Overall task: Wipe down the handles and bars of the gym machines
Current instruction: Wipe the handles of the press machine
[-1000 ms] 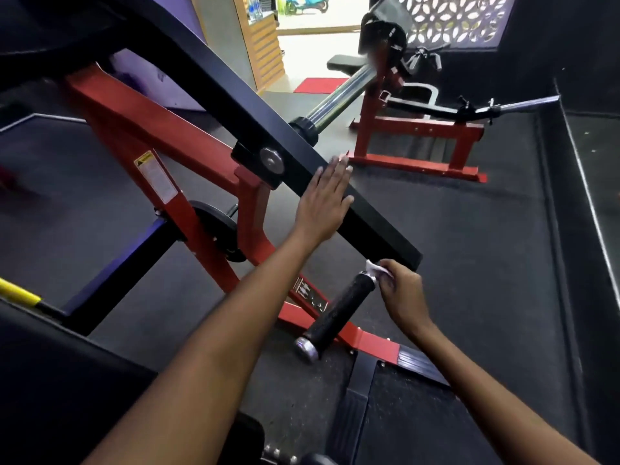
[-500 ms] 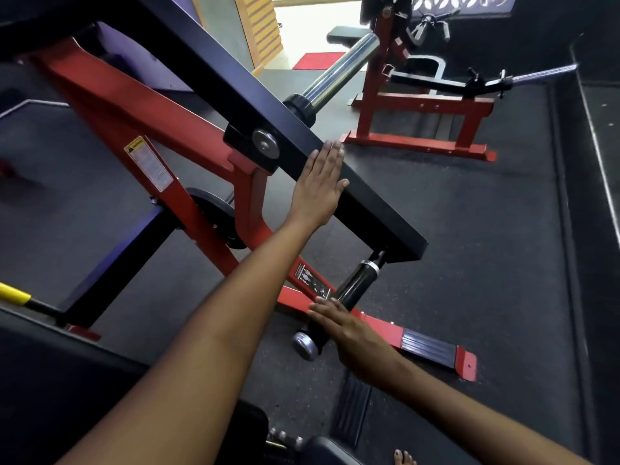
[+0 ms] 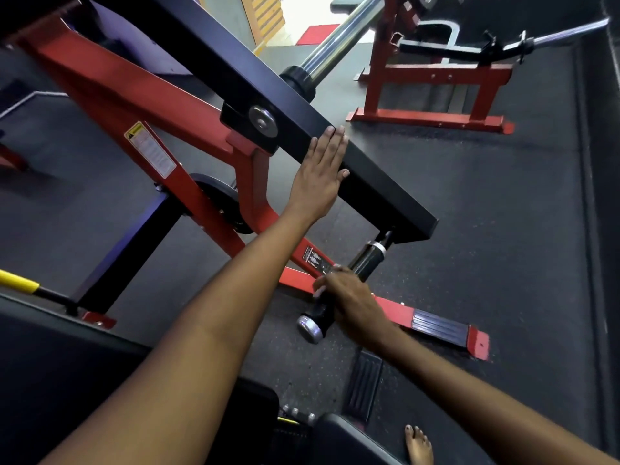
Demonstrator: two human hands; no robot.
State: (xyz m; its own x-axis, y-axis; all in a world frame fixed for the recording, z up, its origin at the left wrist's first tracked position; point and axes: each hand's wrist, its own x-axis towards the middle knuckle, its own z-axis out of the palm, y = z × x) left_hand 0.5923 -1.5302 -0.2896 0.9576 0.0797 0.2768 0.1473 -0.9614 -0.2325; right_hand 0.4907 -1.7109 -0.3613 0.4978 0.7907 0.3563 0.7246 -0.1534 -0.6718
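Left hand (image 3: 322, 176) laid flat, fingers straight and together, against the side of the black lever arm (image 3: 292, 105) just below its round silver pivot bolt (image 3: 262, 121); nothing grasped. Right hand (image 3: 352, 303) down on the black handle grip (image 3: 364, 263), fingers draped over its lower half and curled around it (a sliver of white at the fingertips, possibly a cloth, too small to be sure). Grip slanting down from the end of the lever arm, bare black upper part and silver collar showing above the hand, silver end cap (image 3: 310, 327) poking out below it. Behind the grip, the red frame (image 3: 141, 105) running diagonally toward the floor, warning label (image 3: 150, 149) on its face, ribbed black foot pad (image 3: 439, 325) at its low end. Chrome sleeve (image 3: 342, 38) jutting from the far side of the lever arm. Second red machine (image 3: 432, 95) well apart at upper right on the dark rubber floor (image 3: 503, 213). Bare foot (image 3: 417, 444) at the bottom edge, beside a black padded seat (image 3: 339, 441). Yellow-tipped bar (image 3: 18, 281) at far left.
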